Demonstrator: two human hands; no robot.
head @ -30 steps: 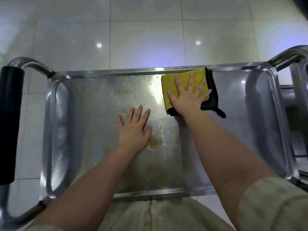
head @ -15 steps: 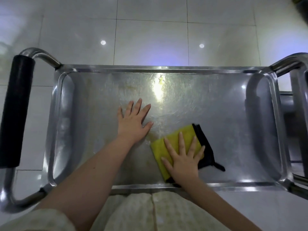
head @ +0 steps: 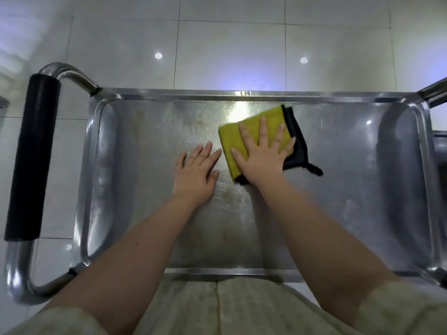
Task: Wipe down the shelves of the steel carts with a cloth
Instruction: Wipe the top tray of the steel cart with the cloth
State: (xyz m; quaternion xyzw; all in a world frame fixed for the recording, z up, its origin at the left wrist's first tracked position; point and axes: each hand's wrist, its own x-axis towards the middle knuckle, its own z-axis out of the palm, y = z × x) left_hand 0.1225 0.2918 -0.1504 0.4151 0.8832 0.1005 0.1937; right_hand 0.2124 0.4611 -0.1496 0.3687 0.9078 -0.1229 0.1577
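Observation:
I look straight down on the top shelf of a steel cart [head: 135, 151], a shallow tray with a raised rim. A folded yellow cloth with a black underside [head: 232, 136] lies on the shelf, right of centre toward the far rim. My right hand [head: 262, 155] presses flat on the cloth, fingers spread. My left hand [head: 196, 175] rests flat on the bare steel just left of the cloth, fingers apart, holding nothing. Faint brownish smears show on the shelf in front of my hands.
A tubular steel handle with a black grip [head: 32, 155] sticks out at the cart's left end. Another steel frame tube [head: 435, 90] and a second cart's parts show at the right edge. White glossy floor tiles [head: 229, 52] surround the cart.
My right hand slid the cloth from the far rim back to the near edge, and now it has pushed it away again toward the far side. My left hand has stayed put.

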